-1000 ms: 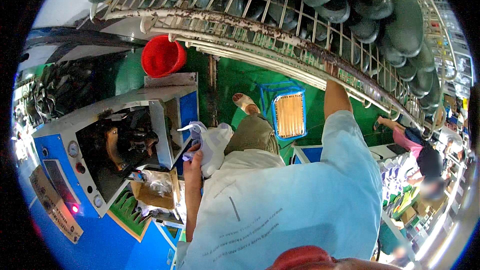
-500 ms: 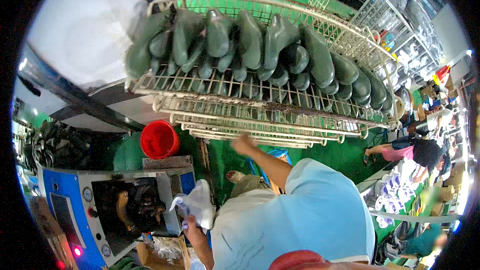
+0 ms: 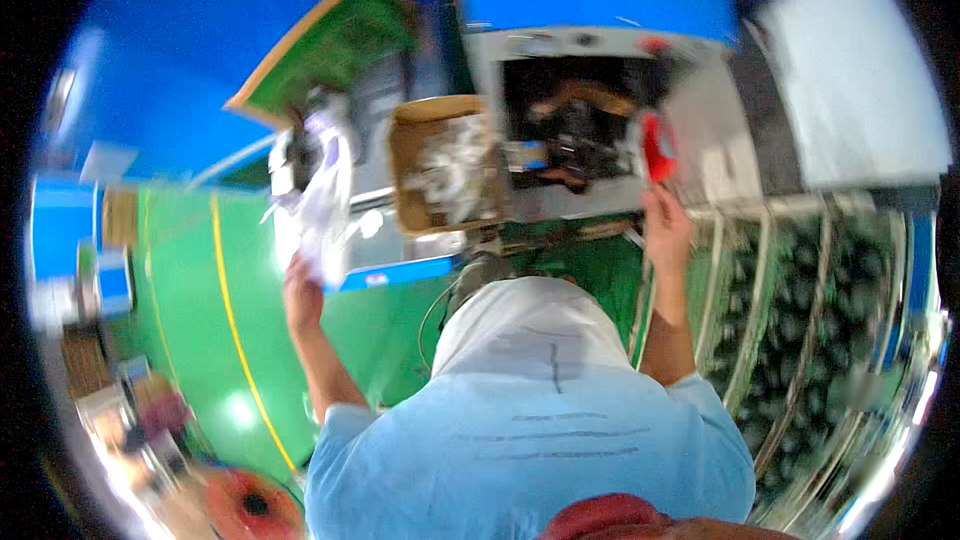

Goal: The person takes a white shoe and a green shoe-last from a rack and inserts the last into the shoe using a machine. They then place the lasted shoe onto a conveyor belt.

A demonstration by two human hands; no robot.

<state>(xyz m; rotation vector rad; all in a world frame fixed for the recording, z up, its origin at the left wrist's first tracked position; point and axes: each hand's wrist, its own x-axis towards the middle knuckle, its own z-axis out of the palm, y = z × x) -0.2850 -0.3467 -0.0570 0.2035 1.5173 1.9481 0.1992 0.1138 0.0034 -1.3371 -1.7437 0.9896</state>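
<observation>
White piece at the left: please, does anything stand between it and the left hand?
Nothing visible does: the left hand holds the white piece directly. The cardboard box is to their right, not between them.

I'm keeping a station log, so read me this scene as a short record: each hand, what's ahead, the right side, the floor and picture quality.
Left hand: holds a soft white-and-lavender piece
Right hand: near a red container; contact unclear
Ahead: blue-and-gray machine with a dark opening
Left of opening: cardboard box containing white pieces
Right side: pale rack with dark objects
Floor: green, yellow line at left
Picture: blurred; fine detail unreadable
</observation>
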